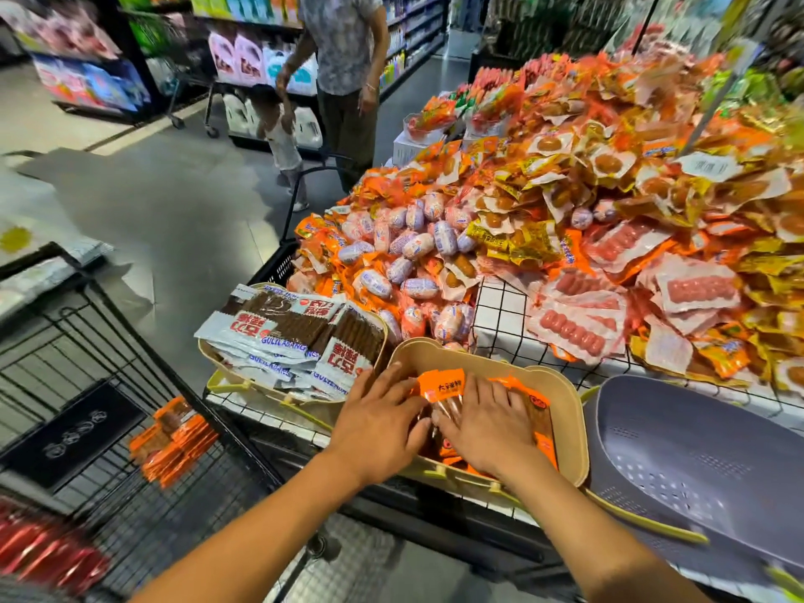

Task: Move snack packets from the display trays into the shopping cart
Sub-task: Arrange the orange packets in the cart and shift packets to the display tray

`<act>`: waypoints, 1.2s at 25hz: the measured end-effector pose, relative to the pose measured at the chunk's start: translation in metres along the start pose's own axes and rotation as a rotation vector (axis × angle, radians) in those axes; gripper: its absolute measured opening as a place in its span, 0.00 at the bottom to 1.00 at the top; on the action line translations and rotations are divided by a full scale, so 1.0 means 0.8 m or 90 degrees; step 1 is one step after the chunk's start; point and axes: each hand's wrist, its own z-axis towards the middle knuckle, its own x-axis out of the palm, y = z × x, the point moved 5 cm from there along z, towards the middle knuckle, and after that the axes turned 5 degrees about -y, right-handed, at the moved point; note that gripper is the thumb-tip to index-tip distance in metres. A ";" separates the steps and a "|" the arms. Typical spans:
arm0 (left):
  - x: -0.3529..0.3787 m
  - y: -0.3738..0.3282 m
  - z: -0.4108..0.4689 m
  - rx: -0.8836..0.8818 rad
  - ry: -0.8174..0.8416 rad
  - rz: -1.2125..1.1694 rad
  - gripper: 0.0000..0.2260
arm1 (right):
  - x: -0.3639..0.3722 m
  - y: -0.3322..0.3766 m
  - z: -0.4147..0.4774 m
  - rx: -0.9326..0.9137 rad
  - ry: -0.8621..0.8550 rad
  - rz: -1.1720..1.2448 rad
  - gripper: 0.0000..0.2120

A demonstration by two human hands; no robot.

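Plainly nothing is lifted yet: the left grip and the right grip both lie flat with fingers straight, pressing on the orange packets in the beige tray directly beneath them. The likeliest slip, I judge, is a loose scoop. The wrappers look slick and lie overlapped, so a stack squeezed only between two palms could fan out and spill over the tray's rim nearest the wrists. The shopping cart stands well to the left of the grips (some orange packets already lie in it). The carry therefore crosses a gap past the edge of the desk, where anything dropped would miss the cart and reach the floor.
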 end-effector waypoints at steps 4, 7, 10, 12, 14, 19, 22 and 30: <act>-0.004 -0.001 0.000 -0.005 0.023 -0.019 0.22 | 0.002 0.001 0.004 0.002 0.052 0.009 0.44; -0.019 0.004 -0.007 -0.007 0.021 -0.068 0.20 | -0.015 0.006 0.009 0.029 -0.018 0.071 0.44; -0.042 0.021 -0.031 0.021 -0.047 -0.096 0.17 | -0.042 0.014 0.001 0.035 -0.108 0.104 0.40; -0.055 0.041 -0.059 0.031 -0.088 -0.115 0.15 | -0.066 0.038 -0.014 -0.007 -0.188 0.138 0.28; -0.062 0.067 -0.090 0.017 -0.092 -0.128 0.15 | -0.088 0.080 -0.033 -0.074 -0.253 0.216 0.15; -0.044 0.154 -0.211 -0.084 -0.019 -0.093 0.18 | -0.070 0.230 -0.074 -0.238 -0.179 0.314 0.10; -0.021 0.212 -0.308 -0.190 0.048 -0.094 0.21 | -0.022 0.318 -0.093 -0.313 -0.096 0.313 0.13; 0.013 0.303 -0.535 -0.449 0.149 -0.088 0.19 | 0.114 0.493 -0.132 -0.385 0.153 0.195 0.20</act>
